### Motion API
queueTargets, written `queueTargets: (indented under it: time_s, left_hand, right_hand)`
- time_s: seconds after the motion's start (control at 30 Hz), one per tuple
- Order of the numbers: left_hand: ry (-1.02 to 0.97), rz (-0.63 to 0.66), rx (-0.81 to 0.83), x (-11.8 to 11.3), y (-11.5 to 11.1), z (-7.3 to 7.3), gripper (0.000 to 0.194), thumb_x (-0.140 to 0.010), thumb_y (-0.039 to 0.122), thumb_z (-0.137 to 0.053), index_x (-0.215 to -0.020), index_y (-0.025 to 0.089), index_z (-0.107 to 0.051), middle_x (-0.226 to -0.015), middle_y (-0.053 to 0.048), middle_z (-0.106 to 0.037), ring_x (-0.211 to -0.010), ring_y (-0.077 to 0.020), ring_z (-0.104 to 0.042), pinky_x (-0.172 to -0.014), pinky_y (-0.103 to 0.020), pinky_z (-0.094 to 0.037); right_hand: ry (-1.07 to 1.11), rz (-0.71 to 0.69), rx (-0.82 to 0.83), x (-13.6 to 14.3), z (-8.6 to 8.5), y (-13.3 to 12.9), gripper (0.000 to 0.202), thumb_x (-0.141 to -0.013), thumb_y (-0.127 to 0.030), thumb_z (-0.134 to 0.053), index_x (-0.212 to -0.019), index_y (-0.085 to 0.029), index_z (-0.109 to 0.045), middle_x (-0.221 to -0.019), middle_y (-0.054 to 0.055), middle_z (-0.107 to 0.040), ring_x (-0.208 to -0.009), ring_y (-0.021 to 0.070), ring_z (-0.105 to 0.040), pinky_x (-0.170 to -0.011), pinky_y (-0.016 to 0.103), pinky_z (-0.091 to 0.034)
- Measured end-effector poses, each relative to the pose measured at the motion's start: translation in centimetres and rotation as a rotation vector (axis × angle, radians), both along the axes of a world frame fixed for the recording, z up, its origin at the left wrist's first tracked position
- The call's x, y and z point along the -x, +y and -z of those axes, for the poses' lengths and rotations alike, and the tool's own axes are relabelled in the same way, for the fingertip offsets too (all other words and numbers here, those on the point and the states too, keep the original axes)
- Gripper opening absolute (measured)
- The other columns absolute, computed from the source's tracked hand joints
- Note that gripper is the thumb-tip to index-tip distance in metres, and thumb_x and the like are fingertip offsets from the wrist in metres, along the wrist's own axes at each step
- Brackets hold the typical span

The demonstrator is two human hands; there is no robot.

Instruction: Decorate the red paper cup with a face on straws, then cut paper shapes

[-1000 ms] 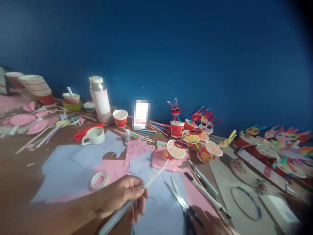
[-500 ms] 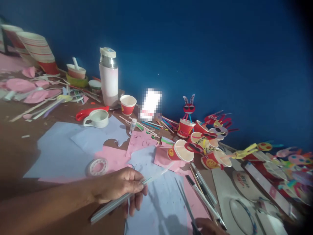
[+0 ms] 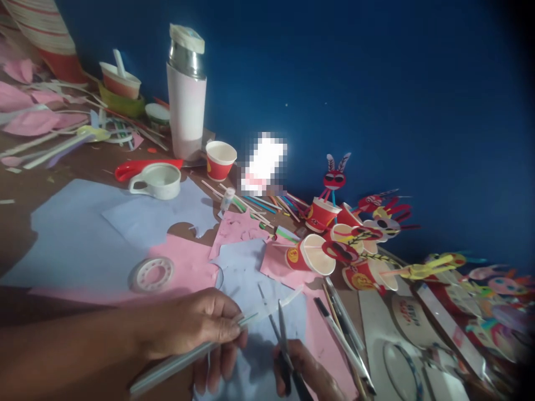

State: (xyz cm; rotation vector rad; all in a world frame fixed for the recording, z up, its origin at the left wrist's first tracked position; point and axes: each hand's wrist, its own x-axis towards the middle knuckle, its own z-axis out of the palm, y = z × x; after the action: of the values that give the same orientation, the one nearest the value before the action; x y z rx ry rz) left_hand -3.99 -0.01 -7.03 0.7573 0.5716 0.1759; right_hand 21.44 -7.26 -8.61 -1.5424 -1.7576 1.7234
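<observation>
My left hand (image 3: 209, 323) pinches a long translucent plastic strip (image 3: 270, 311), with its pale end pointing up to the right. The same strip, or straw-like pieces alongside it, sticks out below the hand to the lower left. In my right hand (image 3: 307, 365) are scissors (image 3: 284, 345) with dark handles and metal blades. The blades are parted and their tips overlap the strip's free end in view; whether they touch it I cannot tell. Blue paper (image 3: 246, 262) and pink paper (image 3: 184, 253) lie beneath. A white tape roll (image 3: 154, 274) rests beyond my left wrist.
Red paper cups with bug-like figures (image 3: 334, 181) line the wall on the right. Pens (image 3: 340, 328) lie right of my right hand. Further back are a flask (image 3: 186, 111), a red cup (image 3: 220, 161), a white mug (image 3: 161, 181) and paper scraps (image 3: 37, 120).
My right hand has brought the scissors up and left to the strip's free end. My left hand still holds the strip. The camera view has shifted slightly.
</observation>
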Motion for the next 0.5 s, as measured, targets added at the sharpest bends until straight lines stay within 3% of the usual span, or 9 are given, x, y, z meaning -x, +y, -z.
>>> queueTargets:
  time_s: [0.1,0.37,0.5]
  left_hand:
    - [-0.003,0.043,0.026,-0.1,-0.1,0.2,0.025,-0.083,0.040,-0.050,-0.076,0.017,-0.055,-0.060,-0.004,-0.066,-0.042,-0.0147,-0.058,-0.043,-0.024,-0.041]
    - [-0.023,0.094,0.071,-0.1,0.1,-0.3,0.021,-0.085,0.031,-0.047,-0.074,0.016,-0.057,-0.061,-0.005,-0.067,-0.040,-0.0151,-0.058,-0.042,-0.025,-0.040]
    - [-0.084,0.080,0.095,0.0,0.0,0.2,0.020,-0.085,0.031,-0.048,-0.075,0.016,-0.058,-0.057,-0.003,-0.066,-0.041,-0.0154,-0.058,-0.046,-0.027,-0.043]
  right_hand:
    - [0.103,0.001,0.058,0.3,0.2,0.8,0.045,-0.084,-0.059,-0.037,-0.106,-0.022,-0.051,-0.066,0.002,-0.060,-0.066,0.0173,-0.060,-0.070,0.032,-0.046]
    - [0.220,0.001,0.189,-0.9,2.3,1.3,0.054,-0.073,-0.065,-0.050,-0.104,-0.021,-0.051,-0.062,0.001,-0.060,-0.059,0.0168,-0.059,-0.061,0.030,-0.045]
    - [0.202,0.011,0.193,-1.1,2.7,1.1,0.053,-0.078,-0.064,-0.044,-0.108,-0.021,-0.049,-0.063,0.001,-0.060,-0.059,0.0161,-0.060,-0.060,0.028,-0.045]
